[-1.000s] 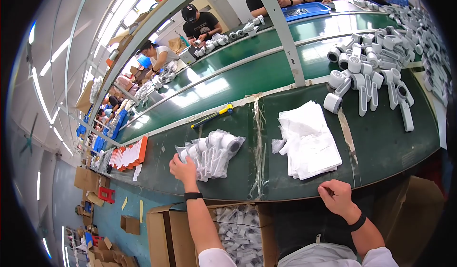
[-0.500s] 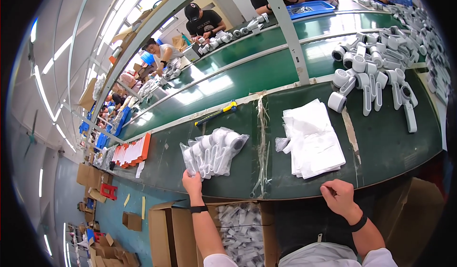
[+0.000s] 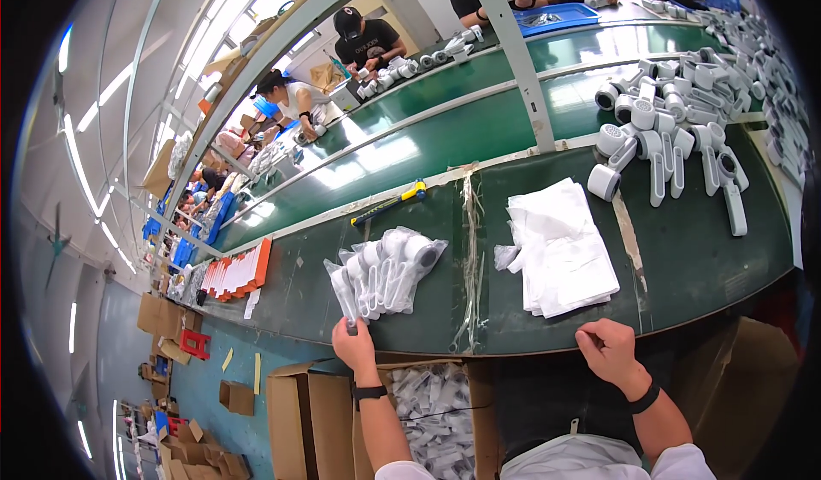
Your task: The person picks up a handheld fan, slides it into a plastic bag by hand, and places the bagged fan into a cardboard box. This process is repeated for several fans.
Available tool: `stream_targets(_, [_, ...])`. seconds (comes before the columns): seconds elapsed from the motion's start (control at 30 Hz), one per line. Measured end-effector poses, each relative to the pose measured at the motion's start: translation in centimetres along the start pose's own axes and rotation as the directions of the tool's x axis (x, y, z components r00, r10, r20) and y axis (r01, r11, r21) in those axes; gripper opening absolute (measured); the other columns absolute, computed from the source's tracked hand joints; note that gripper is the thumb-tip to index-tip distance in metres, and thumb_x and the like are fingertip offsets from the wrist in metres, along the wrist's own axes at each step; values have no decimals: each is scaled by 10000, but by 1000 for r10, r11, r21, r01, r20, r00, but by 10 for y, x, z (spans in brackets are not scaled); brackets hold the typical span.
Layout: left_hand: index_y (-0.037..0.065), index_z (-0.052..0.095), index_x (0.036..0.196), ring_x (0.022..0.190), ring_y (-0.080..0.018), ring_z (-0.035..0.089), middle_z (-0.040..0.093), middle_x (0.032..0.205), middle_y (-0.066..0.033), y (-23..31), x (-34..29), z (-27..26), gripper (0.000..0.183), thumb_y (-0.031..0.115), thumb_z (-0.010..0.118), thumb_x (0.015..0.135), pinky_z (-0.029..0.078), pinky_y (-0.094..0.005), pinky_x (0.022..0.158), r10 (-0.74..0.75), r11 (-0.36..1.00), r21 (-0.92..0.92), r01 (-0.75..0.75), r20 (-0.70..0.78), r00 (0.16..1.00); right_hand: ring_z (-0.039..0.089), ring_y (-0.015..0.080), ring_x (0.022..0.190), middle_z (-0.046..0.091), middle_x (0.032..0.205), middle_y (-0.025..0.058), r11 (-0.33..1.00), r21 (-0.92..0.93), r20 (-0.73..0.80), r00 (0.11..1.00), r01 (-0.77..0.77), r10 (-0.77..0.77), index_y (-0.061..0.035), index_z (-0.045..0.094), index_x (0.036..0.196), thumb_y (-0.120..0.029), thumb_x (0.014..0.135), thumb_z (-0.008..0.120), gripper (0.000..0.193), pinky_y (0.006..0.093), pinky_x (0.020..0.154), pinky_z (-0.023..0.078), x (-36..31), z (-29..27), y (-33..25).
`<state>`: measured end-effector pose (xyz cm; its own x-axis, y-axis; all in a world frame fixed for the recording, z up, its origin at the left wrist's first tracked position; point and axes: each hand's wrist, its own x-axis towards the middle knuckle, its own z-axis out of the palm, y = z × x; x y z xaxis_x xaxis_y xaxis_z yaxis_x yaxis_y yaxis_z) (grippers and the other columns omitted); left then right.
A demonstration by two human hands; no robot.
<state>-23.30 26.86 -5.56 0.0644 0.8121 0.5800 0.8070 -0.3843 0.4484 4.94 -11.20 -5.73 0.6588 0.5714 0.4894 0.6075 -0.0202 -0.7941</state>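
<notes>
At the near left end of a row of white, round-headed handheld devices in clear plastic bags, my left hand is closed around a handle end of one bagged device. The rest of the row lies on the dark green bench, handles pointing toward me. My right hand rests at the bench's front edge, loosely curled, and nothing shows in its fingers. Just beyond it lies a stack of white plastic bags.
A yellow-and-black hammer lies behind the row. Unbagged devices pile up at right. Orange-and-white boxes stand at left. Below the edge, an open carton holds bagged devices. A metal post rises before the green conveyor; people work beyond.
My left hand has moved slightly toward me, and a device's handle end now shows between its fingers. My right hand stays put. Across the conveyor, a person has leaned and reached forward.
</notes>
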Motion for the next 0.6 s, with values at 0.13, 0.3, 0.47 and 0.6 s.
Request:
stream_targets(0.13, [5,644,1042,1130,-353,501,579,1176,-154,-2,21,-13,355,246,720,792,415,-463,947,226,974,51,-220,-188,956,512,135,463,572,614,70,999,30,1,1000,-13,13,-12,659,777,-30,792,706,53,260,444,387,-1,5,-2])
stream_targets(0.3, [184,508,1367,1323,-439,342,330,1503,-125,96,43,-5,810,628,686,714,260,-742,991,50,966,204,-162,465,884,510,131,467,571,616,71,1000,-12,-11,1000,-14,14,-10,661,782,-25,790,705,48,256,449,387,-1,1,-1])
stream_targets(0.47, [207,427,1441,1373,-437,312,289,1551,-89,112,48,9,1007,733,672,617,188,-805,969,-111,904,366,-220,700,705,514,128,470,571,617,72,1000,15,-19,1000,-13,14,-7,663,786,-20,788,707,46,254,452,391,-2,3,-1])
stream_targets(0.6, [227,439,1438,1366,-419,333,316,1544,-85,114,58,5,970,705,674,628,184,-808,967,-146,909,365,-201,731,666,523,127,468,574,619,71,1000,17,-7,1000,-7,7,-6,667,788,-18,787,707,42,251,448,394,-2,2,0])
